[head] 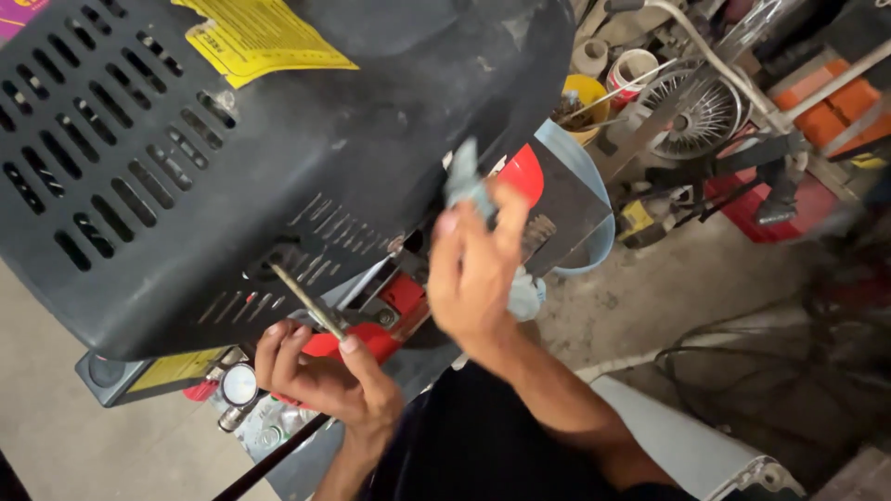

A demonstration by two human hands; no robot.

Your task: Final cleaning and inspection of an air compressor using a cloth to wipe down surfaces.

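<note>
A big black plastic machine cover (186,167) with rows of vent slots and a yellow label fills the upper left. Below it, my left hand (325,376) grips a thin metal rod-like tool (306,299) whose tip points up at the slotted lower edge of the cover. My right hand (478,264) is raised just right of the cover's lower corner and pinches a small grey-blue rag (464,181). Red machine parts (399,297) and a round pressure gauge (239,385) show beneath the cover.
A light blue bucket (594,237) stands behind my right hand. Farther right are a spoked wheel (691,116), a yellow tub, metal bars, orange and red crates and black cables on the concrete floor. A white panel (687,436) lies at the bottom right.
</note>
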